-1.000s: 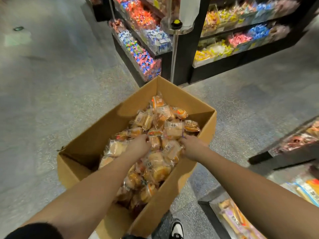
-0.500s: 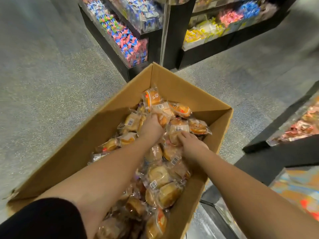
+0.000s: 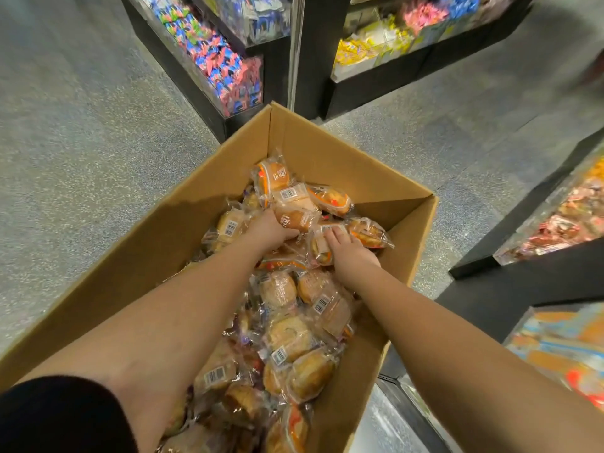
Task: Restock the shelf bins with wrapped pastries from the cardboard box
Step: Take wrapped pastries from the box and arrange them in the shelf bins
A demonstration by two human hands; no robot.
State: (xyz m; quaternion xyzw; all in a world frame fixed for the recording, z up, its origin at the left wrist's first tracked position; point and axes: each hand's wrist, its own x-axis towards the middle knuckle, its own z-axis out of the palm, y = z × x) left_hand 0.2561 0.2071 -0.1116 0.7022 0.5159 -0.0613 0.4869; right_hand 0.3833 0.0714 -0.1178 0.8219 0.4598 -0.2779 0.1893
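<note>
Both hands reach down into an open cardboard box (image 3: 343,165) that stands on a grey speckled floor (image 3: 81,152). The box holds a heap of wrapped pastries (image 3: 287,338), golden buns in clear film with barcode stickers, piled from under the forearms out to just beyond the fingertips.

The left hand (image 3: 269,228) lies on the heap with its fingers curled round one wrapped bun (image 3: 295,219), which sticks out to the right of its knuckles. The right hand (image 3: 348,253) sits just beside it, almost touching, with its fingers bent down onto another wrapped pastry (image 3: 322,241); the fingertips press into the film, and the thumb is hidden, so I cannot tell whether this is a full grip or only a touch. A black sleeve (image 3: 62,416) covers the left upper arm; the right forearm is bare.

Beyond the hands, past the far corner of the box, stands a black shelf unit with clear bins of blue and pink wrapped sweets (image 3: 225,70). To the right of that another bin holds yellow packets (image 3: 369,50). To the right of the right hand, well apart from the box, a low black shelf carries a clear bin of reddish and orange wrapped goods (image 3: 562,223). Nearer the right elbow lies a blurred patch of orange and blue packaging (image 3: 562,348).
</note>
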